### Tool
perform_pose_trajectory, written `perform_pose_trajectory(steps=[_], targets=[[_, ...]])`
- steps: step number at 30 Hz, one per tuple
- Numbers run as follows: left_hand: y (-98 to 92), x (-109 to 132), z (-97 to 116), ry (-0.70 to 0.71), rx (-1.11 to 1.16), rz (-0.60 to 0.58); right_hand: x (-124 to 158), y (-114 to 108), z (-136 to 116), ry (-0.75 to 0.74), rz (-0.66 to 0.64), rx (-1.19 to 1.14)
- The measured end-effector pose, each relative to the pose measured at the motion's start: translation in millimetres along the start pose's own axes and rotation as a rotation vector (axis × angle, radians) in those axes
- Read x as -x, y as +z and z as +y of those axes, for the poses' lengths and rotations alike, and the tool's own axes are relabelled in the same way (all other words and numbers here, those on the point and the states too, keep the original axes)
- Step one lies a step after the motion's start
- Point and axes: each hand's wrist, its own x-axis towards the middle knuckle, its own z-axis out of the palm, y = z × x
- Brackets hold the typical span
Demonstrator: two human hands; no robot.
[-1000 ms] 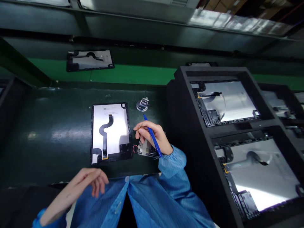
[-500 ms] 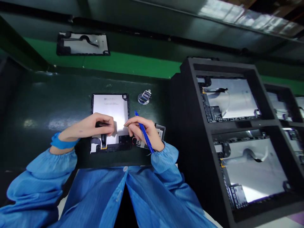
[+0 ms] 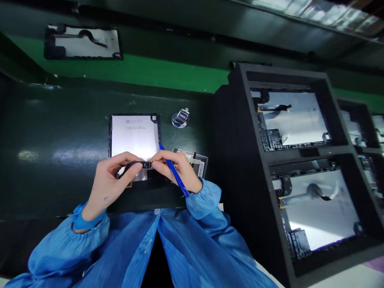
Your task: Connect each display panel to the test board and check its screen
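My left hand (image 3: pixel 112 178) pinches a black flat ribbon cable (image 3: pixel 146 164) between thumb and fingers. The cable's end sticks out to the right above the lower part of a display panel (image 3: pixel 133 138) with a white back and black frame. Thumb and forefinger of my right hand (image 3: pixel 183 168) close on a small gold-coloured piece (image 3: pixel 151 163) right at that end; whether the two are joined I cannot tell. A blue pen-like tool (image 3: pixel 177 176) lies slanted in the same hand. Partly under the right hand is a small circuit board (image 3: pixel 200 165) with a labelled clear edge.
A metal tally counter (image 3: pixel 181 118) stands behind the right hand on the dark green table (image 3: pixel 72 132). Another panel (image 3: pixel 87 42) leans at the back left. Along the right rises a black foam rack (image 3: pixel 261 160) holding several similar panels (image 3: pixel 327 208).
My left hand has lifted and turned, bringing the cable end up into sight. My right hand has shifted slightly left, so both hands' fingertips now meet at the cable end. The view has shifted slightly.
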Motion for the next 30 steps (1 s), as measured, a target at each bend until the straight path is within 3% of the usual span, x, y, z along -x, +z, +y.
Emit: perform_pose_trajectory(steps=[5,16,24,30], targets=[[2.1,-0.8,-2.6,0.033,-0.060,0.073,1.2,-0.5,0.0,0.002,-0.013,0.008],[5.2,2.5,-5.2,0.036,-0.132,0.089,0.8,-0.6,1.5,0.008,-0.009,0.048],[4.4,3.2,-3.1,0.057,-0.140,0.069,1.8,-0.4,0.9,0.037,-0.010,0.066],[4.8,0.4,-2.3,0.051,-0.183,-0.023,1.8,-0.2,2.8,0.015,-0.024,0.082]])
